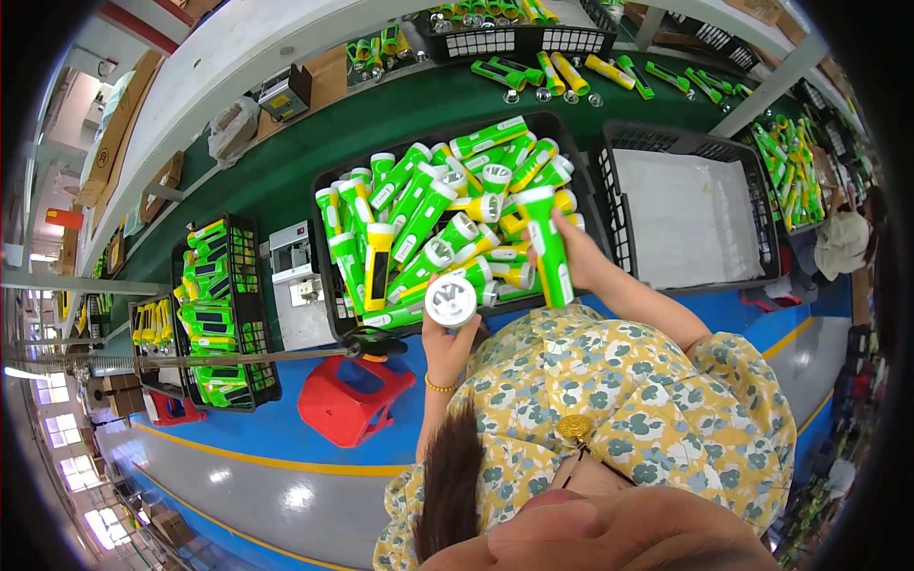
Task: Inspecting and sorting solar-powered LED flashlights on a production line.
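Note:
My left hand [444, 354] is wrapped round a flashlight [450, 301] whose round lens and white rim face up, its body mostly hidden beneath. In my right hand [581, 259] is a green flashlight [549, 249] with a white head, held lengthwise with its head end away from me. Both hands are over the near edge of a black crate [322, 276] heaped with green, yellow and white flashlights [419, 209]. Some of these show their lenses, while others lie on their sides; one yellow flashlight [378, 269] with a dark panel stands near my left hand.
To the right is a black crate [617, 205] lined with a white sheet [685, 205]. At left stand a crate of flashlights [262, 328], a grey metal device [293, 262] and a red stool [347, 404]. Flashlight bodies [571, 74] and loose lens parts lie across the green bench [419, 100].

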Demonstrator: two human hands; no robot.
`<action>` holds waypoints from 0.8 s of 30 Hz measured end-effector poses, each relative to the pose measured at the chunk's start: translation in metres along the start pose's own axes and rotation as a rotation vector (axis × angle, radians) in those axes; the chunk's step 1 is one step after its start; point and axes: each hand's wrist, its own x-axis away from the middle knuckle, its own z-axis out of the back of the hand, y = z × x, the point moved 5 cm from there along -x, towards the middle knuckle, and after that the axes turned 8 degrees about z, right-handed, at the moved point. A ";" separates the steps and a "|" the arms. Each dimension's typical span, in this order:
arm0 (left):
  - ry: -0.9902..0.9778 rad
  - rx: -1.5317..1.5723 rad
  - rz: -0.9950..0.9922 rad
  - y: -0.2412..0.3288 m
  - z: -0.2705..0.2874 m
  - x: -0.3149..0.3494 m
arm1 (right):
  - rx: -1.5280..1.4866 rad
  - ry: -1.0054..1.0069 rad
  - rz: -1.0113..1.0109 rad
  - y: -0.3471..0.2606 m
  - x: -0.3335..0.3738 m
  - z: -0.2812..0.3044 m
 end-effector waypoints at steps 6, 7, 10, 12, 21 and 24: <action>0.016 0.302 0.010 0.007 -0.043 0.013 | 0.635 -0.351 0.363 -0.022 0.025 -0.021; -0.014 0.249 -0.020 0.010 -0.045 0.012 | 0.846 -0.388 0.456 -0.028 0.031 -0.023; 0.007 0.276 -0.059 0.018 -0.060 0.018 | 1.110 -0.502 0.494 -0.039 0.042 -0.036; 0.014 0.228 -0.055 0.013 -0.062 0.021 | 1.148 -0.516 0.508 -0.042 0.047 -0.038; 0.076 0.110 -0.078 0.027 -0.063 0.010 | 1.090 -0.598 0.466 -0.039 0.046 -0.035; 0.087 -0.198 -0.133 0.026 -0.057 0.006 | 1.082 -0.642 0.488 -0.039 0.045 -0.039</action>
